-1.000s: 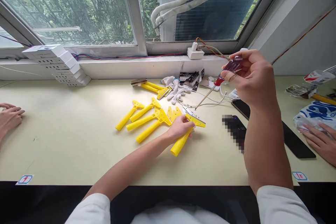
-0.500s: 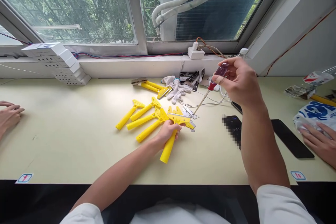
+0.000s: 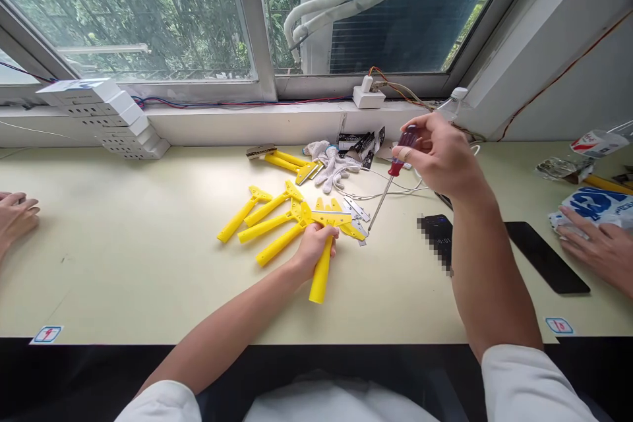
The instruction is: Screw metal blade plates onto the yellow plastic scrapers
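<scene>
Left hand is wrapped round the neck of a yellow plastic scraper with a round handle and wide flat head; fingers curled closed, thumb on top. The scraper is over a pale cream counter, butt toward the person, head away.

Right of the scraper and higher up, the right hand grips a screwdriver, purple-and-red handle, thin metal shaft; fingers mostly closed on it. Tip points down just right of the scraper's head, by a flat yellow plastic plate; can't tell if they touch.

Right of the scraper, well apart: a black phone, screen lit, partly pixelated; further right, a flat black rectangular slab. Left of it: four yellow plastic handles, side by side. Just past its head: silver metal plates. Far left, another person's hand rests on the counter; far right, a co-worker's hand is on a white-and-blue plastic bag.

Beyond the scraper: two yellow-handled scrapers side by side, a grey-white knitted glove, black printed card pieces. Farthest: white boxes stacked off left, a boxy white plug adapter right.
</scene>
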The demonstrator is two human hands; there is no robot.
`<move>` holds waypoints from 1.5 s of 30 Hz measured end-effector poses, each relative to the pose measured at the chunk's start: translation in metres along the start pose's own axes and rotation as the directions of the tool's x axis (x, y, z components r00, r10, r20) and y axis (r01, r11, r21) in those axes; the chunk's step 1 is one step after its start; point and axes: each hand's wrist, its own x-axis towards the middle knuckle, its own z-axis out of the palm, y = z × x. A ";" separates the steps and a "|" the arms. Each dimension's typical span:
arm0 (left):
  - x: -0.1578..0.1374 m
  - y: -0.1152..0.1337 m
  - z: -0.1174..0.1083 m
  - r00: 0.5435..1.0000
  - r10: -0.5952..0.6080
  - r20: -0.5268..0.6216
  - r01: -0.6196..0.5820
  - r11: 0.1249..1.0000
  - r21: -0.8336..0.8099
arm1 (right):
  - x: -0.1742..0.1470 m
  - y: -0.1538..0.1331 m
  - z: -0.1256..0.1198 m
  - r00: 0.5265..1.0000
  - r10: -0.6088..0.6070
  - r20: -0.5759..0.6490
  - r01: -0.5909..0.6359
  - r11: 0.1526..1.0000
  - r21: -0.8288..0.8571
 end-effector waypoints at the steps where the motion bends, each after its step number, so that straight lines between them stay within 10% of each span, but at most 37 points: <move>1: 0.000 0.000 0.000 1.000 0.001 0.001 -0.001 1.000 0.000 | 0.003 0.006 0.003 0.999 0.022 0.045 -0.021 0.999 -0.034; 8: -0.001 -0.001 0.000 1.000 0.007 0.019 -0.007 1.000 0.008 | 0.010 0.024 0.017 0.978 0.071 0.196 -0.048 0.991 -0.123; 18: -0.007 0.004 0.007 0.999 -0.021 -0.024 0.021 1.000 0.020 | 0.001 -0.006 -0.002 0.993 -0.004 -0.120 0.032 0.973 0.230; 45: -0.009 0.008 0.007 0.996 -0.068 -0.054 0.068 0.998 0.004 | -0.006 -0.022 0.017 0.996 -0.081 -0.037 0.087 0.970 0.227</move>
